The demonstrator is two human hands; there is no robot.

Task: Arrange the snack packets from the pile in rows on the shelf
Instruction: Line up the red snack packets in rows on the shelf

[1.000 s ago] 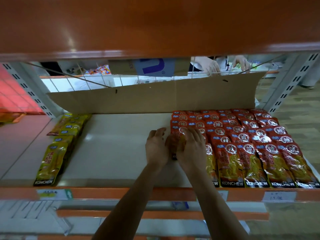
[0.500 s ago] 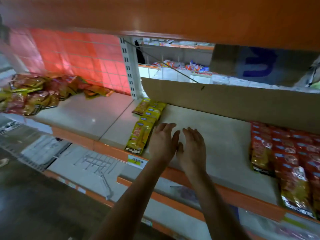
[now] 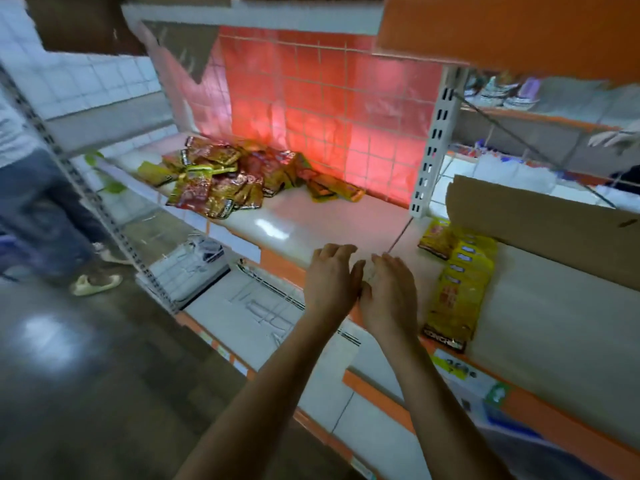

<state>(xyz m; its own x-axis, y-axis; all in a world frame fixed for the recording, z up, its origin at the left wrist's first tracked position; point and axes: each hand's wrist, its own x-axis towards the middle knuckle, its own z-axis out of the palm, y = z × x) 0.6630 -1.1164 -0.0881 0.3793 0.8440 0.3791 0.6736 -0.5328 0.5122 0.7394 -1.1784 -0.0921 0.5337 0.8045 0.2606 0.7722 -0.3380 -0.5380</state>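
Both hands hover side by side over the front edge of the shelf, mid-frame. The left hand and right hand each have a loose, open grip with fingers relaxed, and they seem to hold nothing, though the blur hides detail. The pile of snack packets lies in the upper left-centre, against the red tiles and well apart from them. A row of yellow packets runs just to the right of the hands. This looks like the fetching step. Next they need to reach up-left to the pile and take hold of a packet or a few.
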